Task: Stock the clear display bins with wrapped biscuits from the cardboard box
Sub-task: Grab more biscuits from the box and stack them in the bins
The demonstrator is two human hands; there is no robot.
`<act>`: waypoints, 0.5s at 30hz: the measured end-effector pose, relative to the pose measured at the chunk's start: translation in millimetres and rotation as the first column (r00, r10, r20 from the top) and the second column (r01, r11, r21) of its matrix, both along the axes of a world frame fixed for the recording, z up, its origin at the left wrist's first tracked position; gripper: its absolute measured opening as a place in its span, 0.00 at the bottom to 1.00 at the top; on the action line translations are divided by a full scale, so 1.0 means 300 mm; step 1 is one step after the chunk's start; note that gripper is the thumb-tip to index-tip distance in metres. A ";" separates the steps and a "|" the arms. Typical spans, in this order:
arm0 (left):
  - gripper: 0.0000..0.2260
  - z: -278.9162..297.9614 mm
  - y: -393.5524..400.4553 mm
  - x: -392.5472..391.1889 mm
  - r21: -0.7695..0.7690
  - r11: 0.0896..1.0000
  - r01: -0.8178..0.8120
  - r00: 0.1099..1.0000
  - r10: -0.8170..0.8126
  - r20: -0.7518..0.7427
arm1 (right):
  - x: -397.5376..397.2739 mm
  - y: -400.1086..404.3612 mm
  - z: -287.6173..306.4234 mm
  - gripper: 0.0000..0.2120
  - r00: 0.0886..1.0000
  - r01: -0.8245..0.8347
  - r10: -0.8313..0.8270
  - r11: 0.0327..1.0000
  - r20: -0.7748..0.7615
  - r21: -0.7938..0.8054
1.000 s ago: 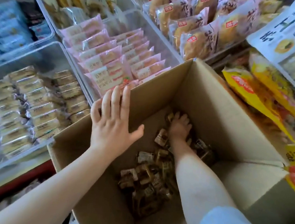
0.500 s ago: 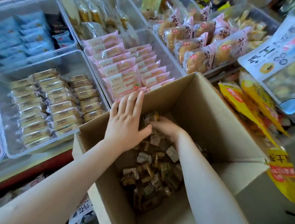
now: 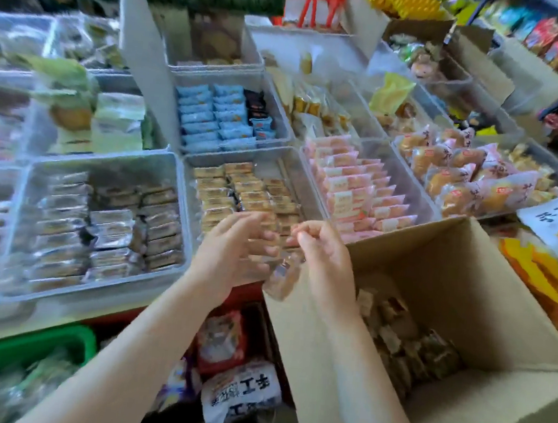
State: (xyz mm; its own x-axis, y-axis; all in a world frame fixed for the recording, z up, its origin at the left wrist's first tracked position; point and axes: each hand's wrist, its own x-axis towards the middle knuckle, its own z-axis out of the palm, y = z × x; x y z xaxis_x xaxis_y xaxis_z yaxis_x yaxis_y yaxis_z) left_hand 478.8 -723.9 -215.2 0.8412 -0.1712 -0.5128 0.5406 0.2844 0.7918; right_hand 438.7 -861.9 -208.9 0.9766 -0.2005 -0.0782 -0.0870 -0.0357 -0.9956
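**Biscuits lifted from the box, on their way to the tan-biscuit bin**

Both hands meet above the gap between the cardboard box [image 3: 446, 327] and the display bins. The right hand [image 3: 325, 262] has its fingers curled, and something clear-wrapped shows blurred just below and between the two hands [image 3: 282, 272]; it looks like a wrapped biscuit or a small clutch of them, though the blur hides exactly what the fingers pinch. The left hand [image 3: 233, 251] is cupped beside it with fingers bent, touching or steadying the same bundle; whether it truly grips cannot be told.

More wrapped biscuits [image 3: 407, 344] lie loose at the bottom of the box, so much stocking remains. Directly beyond the hands, at the front edge of the shelf, sits the clear bin [image 3: 310, 183] of tan wrapped biscuits, with a bare strip along its right side. To its left is a bin of silver-and-brown packets [image 3: 107, 230]; to its right, pink packets [image 3: 360, 188].

The step in hand appears to be the carry from box to bin. Next, the hands would need to reach forward over the rim and set the pieces down in line with the rows, likely in the bare strip.
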 end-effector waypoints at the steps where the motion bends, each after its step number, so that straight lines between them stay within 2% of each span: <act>1: 0.07 0.007 0.065 -0.027 0.016 1.000 -0.003 1.000 0.003 0.015 | 0.016 0.126 -0.021 0.04 1.000 0.020 -0.020 1.000 -0.022 0.012; 3: 0.11 -0.025 0.208 -0.060 0.091 0.996 -0.025 1.000 0.026 -0.006 | 0.036 0.383 -0.068 0.04 1.000 0.012 -0.014 0.997 -0.025 -0.076; 5: 0.11 -0.086 0.394 -0.064 0.178 0.978 -0.107 0.993 0.113 -0.028 | 0.051 0.572 -0.117 0.04 0.996 -0.083 0.086 0.975 0.006 -0.207; 8: 0.09 -0.204 0.723 -0.067 0.362 0.910 -0.201 0.977 0.214 0.004 | 0.065 0.680 -0.182 0.07 0.988 -0.126 0.095 0.949 -0.119 -0.288; 11: 0.07 -0.336 0.920 -0.147 0.560 0.827 -0.047 0.995 0.088 -0.047 | 0.029 0.730 -0.300 0.09 0.951 -0.106 0.009 0.948 -0.308 -0.301; 15: 0.06 -0.500 0.940 -0.277 0.654 0.723 0.222 0.975 -0.171 -0.142 | -0.073 0.757 -0.483 0.09 0.854 -0.013 -0.127 0.964 -0.504 -0.265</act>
State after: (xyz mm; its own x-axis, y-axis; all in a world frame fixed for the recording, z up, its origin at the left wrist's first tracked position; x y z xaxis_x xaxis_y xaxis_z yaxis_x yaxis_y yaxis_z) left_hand 395.8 -441.7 -365.2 0.7871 0.0755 -0.6121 0.5825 -0.4173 0.6976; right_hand 416.9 -634.8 -353.7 0.7961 -0.3357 -0.5035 -0.5914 -0.2557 -0.7647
